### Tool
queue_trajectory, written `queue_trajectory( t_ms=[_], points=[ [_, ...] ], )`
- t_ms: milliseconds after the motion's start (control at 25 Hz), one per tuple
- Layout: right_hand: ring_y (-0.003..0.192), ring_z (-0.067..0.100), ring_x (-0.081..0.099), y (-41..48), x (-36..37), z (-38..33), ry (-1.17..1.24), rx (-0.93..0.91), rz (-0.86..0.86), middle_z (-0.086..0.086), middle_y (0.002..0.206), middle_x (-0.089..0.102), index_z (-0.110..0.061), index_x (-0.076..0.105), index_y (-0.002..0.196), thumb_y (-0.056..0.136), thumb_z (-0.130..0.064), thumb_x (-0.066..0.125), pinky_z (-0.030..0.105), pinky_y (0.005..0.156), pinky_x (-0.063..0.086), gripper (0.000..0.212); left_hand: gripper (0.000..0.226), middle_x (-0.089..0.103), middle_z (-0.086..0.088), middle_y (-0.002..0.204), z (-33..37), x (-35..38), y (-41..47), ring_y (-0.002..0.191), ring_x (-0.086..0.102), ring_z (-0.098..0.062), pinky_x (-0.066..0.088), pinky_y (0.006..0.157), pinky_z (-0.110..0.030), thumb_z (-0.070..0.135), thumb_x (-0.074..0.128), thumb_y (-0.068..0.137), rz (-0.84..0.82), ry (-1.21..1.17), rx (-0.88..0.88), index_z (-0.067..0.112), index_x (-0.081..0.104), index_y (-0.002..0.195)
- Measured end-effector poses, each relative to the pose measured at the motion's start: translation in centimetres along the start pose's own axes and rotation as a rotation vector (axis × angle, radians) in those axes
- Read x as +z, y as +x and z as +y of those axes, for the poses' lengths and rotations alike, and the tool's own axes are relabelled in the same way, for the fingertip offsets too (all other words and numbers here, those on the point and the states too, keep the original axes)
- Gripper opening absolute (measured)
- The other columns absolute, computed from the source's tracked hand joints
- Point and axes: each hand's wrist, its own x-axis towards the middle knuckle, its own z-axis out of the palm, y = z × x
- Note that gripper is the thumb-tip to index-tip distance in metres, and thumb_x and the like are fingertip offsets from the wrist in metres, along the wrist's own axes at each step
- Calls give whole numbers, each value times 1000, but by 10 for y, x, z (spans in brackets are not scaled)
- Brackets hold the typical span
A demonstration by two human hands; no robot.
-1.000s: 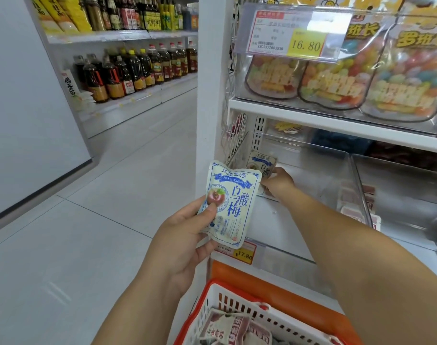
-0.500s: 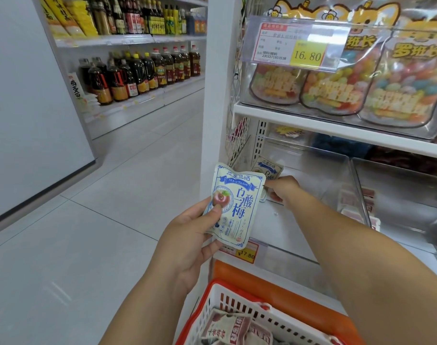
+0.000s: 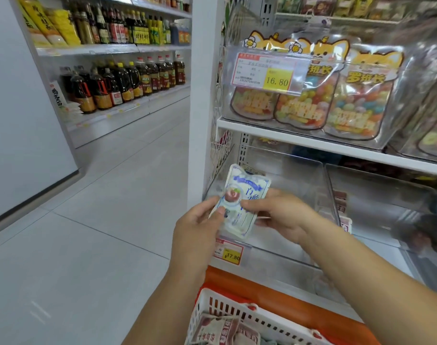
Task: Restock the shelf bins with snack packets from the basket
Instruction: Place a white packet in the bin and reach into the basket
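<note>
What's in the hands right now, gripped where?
One blue-and-white snack packet, held by both hands: left hand pinches its lower left edge, right hand grips its right side.

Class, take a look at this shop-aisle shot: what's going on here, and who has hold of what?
A person is restocking snacks. Both hands hold one white-and-blue snack packet in front of the clear bin: the left hand pinches its lower left edge, and the right hand grips its right side. More packets lie in the red basket below.
</note>
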Motion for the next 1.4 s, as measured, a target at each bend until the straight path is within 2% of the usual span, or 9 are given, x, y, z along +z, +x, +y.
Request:
queue_trajectory(
  t_ms=[120,280,440,600,760,840,1000,1120,1400],
  points=[
    [75,21,62,60,-34,-3,65,157,371,14,97,67,-8,57,83,86,-1,67,31,65,50,13,40,51,12,132,-5,-6,4,112,53,-4,45,82,-12,36,57,95,209,501,237,35,52,135],
    [103,31,62,119,-61,27,-157,336,388,22,124,62,3,58,112,89,2,62,43,92,51,24,56,42,9,140,-11,-16,11,112,53,-7,53,90,-28,41,64,89,179,702,208,37,42,140],
    [69,27,62,138,-56,33,5,285,394,16,84,64,-1,56,97,85,5,66,36,57,52,17,59,42,17,126,-13,-20,19,96,51,-3,48,71,-13,40,72,83,120,655,173,39,42,134],
    [67,23,67,147,-47,39,97,208,345,13,86,69,-1,61,99,75,8,76,25,40,50,30,50,38,22,114,-16,-22,23,96,51,-2,39,59,-6,38,74,82,104,629,184,40,44,123],
    [85,32,71,160,-46,38,147,106,389,19,103,70,1,59,114,61,14,81,45,69,60,59,45,43,20,115,-19,-20,26,94,54,-5,44,62,-8,35,74,82,96,615,182,43,42,114],
    [88,29,69,164,-45,40,78,52,430,13,102,70,-3,58,111,57,11,84,44,81,58,62,47,44,20,115,-23,-19,27,95,55,-6,48,69,-11,34,74,83,97,656,199,42,45,119],
    [87,31,70,165,-49,48,84,102,458,13,105,69,-5,53,117,51,0,88,48,77,59,76,49,44,21,111,-29,-18,29,94,54,-6,42,69,-7,32,73,84,126,711,232,42,47,124],
    [100,35,66,179,-61,55,24,120,536,15,116,63,-5,42,125,60,-2,87,49,85,57,79,50,43,21,112,-32,-19,31,94,54,-6,38,66,-5,32,74,83,120,726,241,42,46,124],
    [105,28,59,153,-47,50,-90,110,675,9,117,56,-8,30,123,69,-25,87,39,93,52,80,53,45,19,115,-32,-20,29,96,54,-5,47,75,-15,34,74,83,120,739,273,41,46,127]
  ],
)
